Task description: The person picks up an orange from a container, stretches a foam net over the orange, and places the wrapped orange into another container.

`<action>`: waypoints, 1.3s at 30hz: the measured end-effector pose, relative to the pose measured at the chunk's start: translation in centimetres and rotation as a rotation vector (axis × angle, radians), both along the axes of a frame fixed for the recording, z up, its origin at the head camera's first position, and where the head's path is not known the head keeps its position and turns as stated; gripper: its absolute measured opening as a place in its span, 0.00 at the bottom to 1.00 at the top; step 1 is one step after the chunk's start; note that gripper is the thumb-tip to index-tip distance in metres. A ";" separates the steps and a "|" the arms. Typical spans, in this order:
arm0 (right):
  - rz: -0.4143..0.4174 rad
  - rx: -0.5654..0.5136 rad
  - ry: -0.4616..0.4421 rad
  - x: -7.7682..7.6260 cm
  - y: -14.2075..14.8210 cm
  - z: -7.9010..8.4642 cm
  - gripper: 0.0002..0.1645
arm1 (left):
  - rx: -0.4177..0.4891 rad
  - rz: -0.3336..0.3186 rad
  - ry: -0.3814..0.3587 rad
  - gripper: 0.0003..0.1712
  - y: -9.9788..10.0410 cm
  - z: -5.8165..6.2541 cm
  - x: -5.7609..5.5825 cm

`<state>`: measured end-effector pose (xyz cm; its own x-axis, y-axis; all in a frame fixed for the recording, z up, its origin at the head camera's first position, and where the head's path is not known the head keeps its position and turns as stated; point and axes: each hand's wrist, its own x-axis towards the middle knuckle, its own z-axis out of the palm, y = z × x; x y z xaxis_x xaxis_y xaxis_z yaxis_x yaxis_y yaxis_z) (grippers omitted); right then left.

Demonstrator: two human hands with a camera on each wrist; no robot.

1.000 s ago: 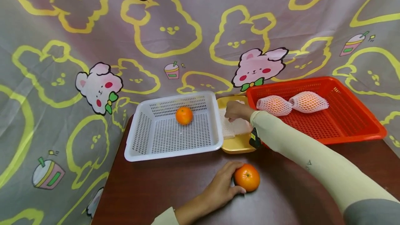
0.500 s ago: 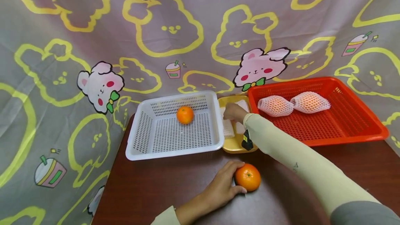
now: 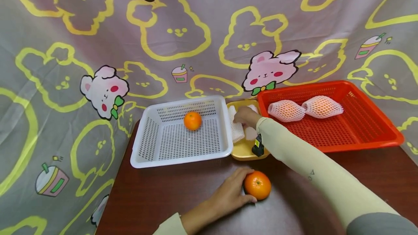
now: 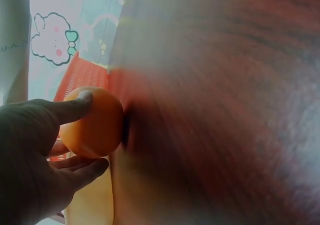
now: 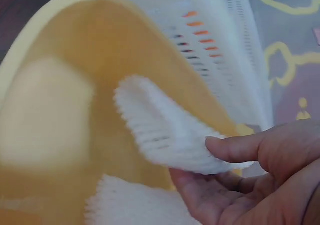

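My left hand (image 3: 230, 193) holds an orange (image 3: 257, 185) on the dark table, thumb on one side and fingers on the other. The left wrist view shows the same orange (image 4: 95, 122) between thumb and fingers. Over the yellow tray (image 3: 243, 154), my right hand (image 3: 246, 117) pinches a white foam net sleeve (image 3: 237, 131). In the right wrist view the foam net sleeve (image 5: 160, 130) is lifted at one end between thumb and fingers, tilted inside the tray. Another foam net sleeve (image 5: 137, 205) lies below it in the tray.
A white basket (image 3: 181, 162) with one loose orange (image 3: 192, 121) stands left of the tray. To the right is a red basket (image 3: 359, 145), where two net-wrapped fruits (image 3: 287, 110) lie. A patterned cloth (image 3: 196, 17) hangs behind the containers.
My right hand has dipped into the yellow tray and taken hold of a foam net sleeve, whose angle has shifted. My left hand and its orange stay in place.
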<state>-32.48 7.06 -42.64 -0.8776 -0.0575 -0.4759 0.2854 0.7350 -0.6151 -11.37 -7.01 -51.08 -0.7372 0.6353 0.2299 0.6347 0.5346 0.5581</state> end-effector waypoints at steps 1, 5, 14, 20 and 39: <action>-0.012 -0.017 0.007 -0.1 0.3 0.2 0.28 | -0.007 -0.004 0.002 0.44 0.0 0.0 -0.1; -0.060 -0.039 0.065 -0.1 1.7 0.7 0.24 | -0.034 -0.017 0.019 0.46 0.1 0.1 -0.3; -0.009 -0.280 0.203 3.3 5.4 3.2 0.22 | -0.040 -0.034 0.085 0.51 0.2 0.7 -0.2; 0.174 -0.312 0.457 8.4 7.0 4.2 0.15 | 0.232 -0.079 0.330 0.20 -0.2 2.5 -0.7; 0.391 -0.362 0.871 19.1 8.8 2.0 0.27 | 0.726 -0.051 -0.005 0.13 0.0 7.0 -1.3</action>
<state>-13.42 15.90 -40.61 -0.7995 -0.4281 0.4214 -0.5872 0.4094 -0.6983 -12.68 -7.06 -44.09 -0.7130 0.3571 0.6034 0.6455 -0.0019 0.7638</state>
